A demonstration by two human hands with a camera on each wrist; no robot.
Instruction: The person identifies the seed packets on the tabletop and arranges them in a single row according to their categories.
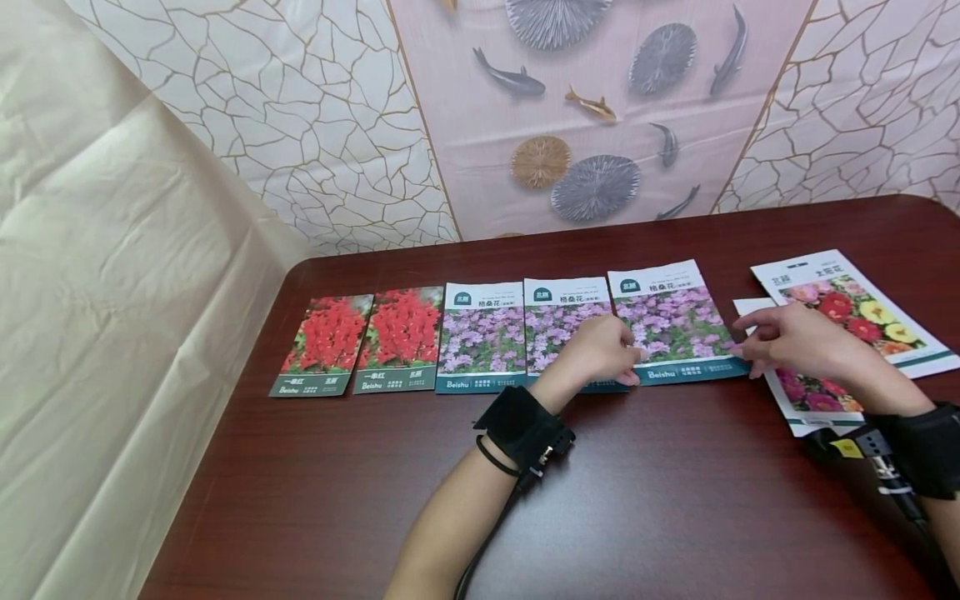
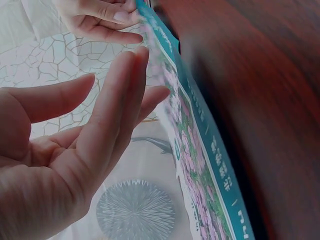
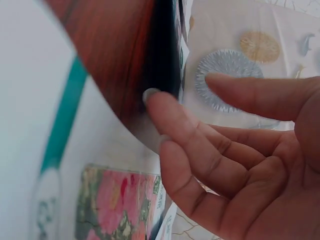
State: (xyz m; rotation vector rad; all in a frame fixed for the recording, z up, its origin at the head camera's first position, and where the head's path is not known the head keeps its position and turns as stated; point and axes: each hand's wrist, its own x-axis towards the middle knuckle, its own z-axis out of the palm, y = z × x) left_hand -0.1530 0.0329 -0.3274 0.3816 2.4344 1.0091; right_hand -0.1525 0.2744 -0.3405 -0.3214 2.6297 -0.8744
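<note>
Three seed packets with purple flowers lie in a row: a left one (image 1: pixel 482 337), a middle one (image 1: pixel 566 308) and a right one (image 1: pixel 667 321). My left hand (image 1: pixel 596 350) reaches over the middle packet, its fingertips at the lower left edge of the right one. In the left wrist view, thumb and fingers stand apart with nothing between them. My right hand (image 1: pixel 806 337) is at the right packet's lower right corner, above a seed packet with pink and red flowers (image 1: pixel 813 396) that it partly covers. The right wrist view shows its thumb apart from its loosely bent fingers.
Two red-flowered seed packets (image 1: pixel 326 342) continue the row on the left. At the far right, a packet with red and yellow flowers (image 1: pixel 873 312) overlaps the pink one. The dark wooden table (image 1: pixel 337 500) meets a patterned cloth (image 1: pixel 337 125) behind and a pale cloth (image 1: pixel 112 333) on the left.
</note>
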